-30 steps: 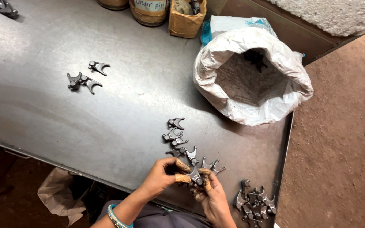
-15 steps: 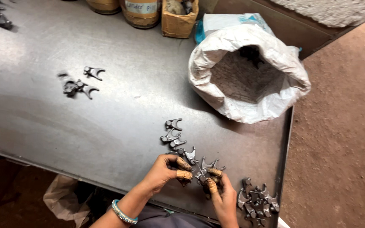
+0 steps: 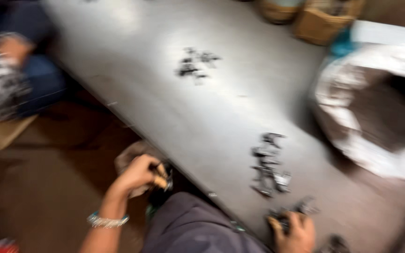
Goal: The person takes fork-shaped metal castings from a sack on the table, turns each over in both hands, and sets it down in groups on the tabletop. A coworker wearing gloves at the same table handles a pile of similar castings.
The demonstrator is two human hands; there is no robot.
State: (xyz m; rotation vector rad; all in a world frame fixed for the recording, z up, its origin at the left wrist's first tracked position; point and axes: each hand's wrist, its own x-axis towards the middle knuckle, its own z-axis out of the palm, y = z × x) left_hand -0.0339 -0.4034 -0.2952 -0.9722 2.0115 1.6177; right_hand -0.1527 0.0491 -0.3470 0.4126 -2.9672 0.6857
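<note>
The picture is blurred by head motion. My left hand is off the grey metal table, below its near edge, closed around a dark metal part. My right hand rests on the table's near edge, fingers curled on small dark metal parts. A row of the same dark forked metal parts lies on the table just beyond my right hand. A smaller cluster of parts lies farther back.
A white sack with its mouth rolled open stands at the right. Tan containers stand at the table's far edge. Another person in dark clothes sits at the left. Brown floor lies below the table.
My left hand has left the parts and dropped off the table's near edge with a part in it. The view has swung to the left. My right hand stays on the parts.
</note>
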